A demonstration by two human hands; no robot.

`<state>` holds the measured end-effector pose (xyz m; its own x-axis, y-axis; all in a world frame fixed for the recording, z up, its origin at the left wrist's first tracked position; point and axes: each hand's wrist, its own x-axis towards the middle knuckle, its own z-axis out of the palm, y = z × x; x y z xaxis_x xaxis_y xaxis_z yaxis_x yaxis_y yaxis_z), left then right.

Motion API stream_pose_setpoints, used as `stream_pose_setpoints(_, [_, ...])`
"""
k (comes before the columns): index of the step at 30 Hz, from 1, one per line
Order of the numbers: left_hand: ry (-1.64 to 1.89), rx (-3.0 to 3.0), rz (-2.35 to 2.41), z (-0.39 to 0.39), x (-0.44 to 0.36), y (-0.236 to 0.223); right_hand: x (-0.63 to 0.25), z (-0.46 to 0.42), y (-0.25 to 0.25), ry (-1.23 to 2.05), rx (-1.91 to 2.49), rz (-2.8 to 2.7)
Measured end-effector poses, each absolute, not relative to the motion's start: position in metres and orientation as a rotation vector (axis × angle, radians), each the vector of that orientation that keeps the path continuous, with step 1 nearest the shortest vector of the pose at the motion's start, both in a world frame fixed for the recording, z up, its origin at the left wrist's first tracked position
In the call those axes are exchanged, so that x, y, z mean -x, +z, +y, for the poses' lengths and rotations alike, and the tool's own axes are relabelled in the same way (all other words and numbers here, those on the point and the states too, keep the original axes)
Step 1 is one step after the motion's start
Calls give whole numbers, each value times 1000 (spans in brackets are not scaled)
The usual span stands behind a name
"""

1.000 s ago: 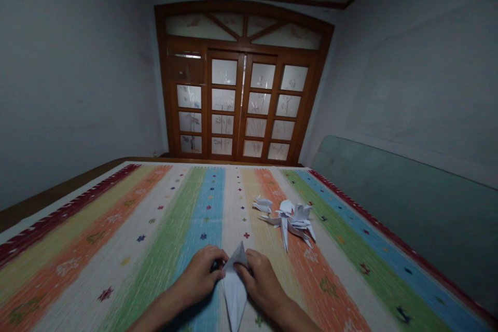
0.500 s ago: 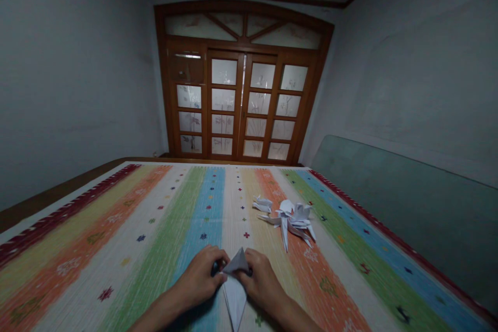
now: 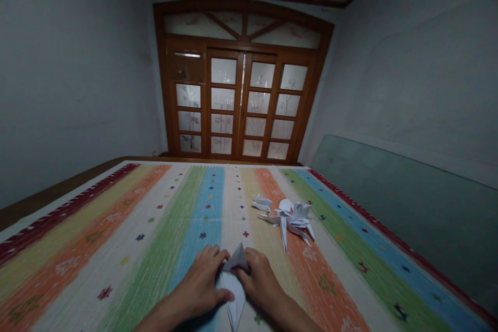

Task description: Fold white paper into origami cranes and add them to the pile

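A partly folded sheet of white paper (image 3: 235, 298) lies near the table's front edge, long and narrow, its pointed end toward me. Its far part is folded up into a grey-shaded triangular flap. My right hand (image 3: 260, 276) pinches that flap at its right side between thumb and fingers. On the paper's left edge rests my left hand (image 3: 205, 281), thumb stretched over the lower part and fingers near the flap's left side. The thumb is apart from the other fingers.
Several folded white paper cranes (image 3: 290, 218) lie in a cluster at right of centre, with a smaller folded paper piece (image 3: 261, 203) beside them. A striped cloth (image 3: 155, 249) covers the table. A pale green board or panel (image 3: 389, 181) stands along the right side.
My left thumb has moved down the paper toward me, opening away from its fingers. My right hand keeps its pinch on the flap, nearly unmoved.
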<state>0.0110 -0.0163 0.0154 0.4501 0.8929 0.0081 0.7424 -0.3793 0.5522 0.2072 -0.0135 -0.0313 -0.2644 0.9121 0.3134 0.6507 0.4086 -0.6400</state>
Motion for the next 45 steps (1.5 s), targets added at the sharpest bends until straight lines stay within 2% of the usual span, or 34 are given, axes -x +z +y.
stream_pose_setpoints(8, [311, -2231, 1353, -23, -7, 16, -206, -16, -36, 486, 1295, -2018])
stream_pose_setpoints(21, [355, -2276, 1337, -30, -6, 16, -206, -18, -23, 534, 1265, -2041])
stream_pose_setpoints(30, [383, -2284, 1286, -28, -7, 21, -221, -30, 1, 882, 1228, -2097])
stream_pose_setpoints(45, [495, -2210, 1122, -17, 8, 24, -228, -32, 2, 807, 1011, -2139])
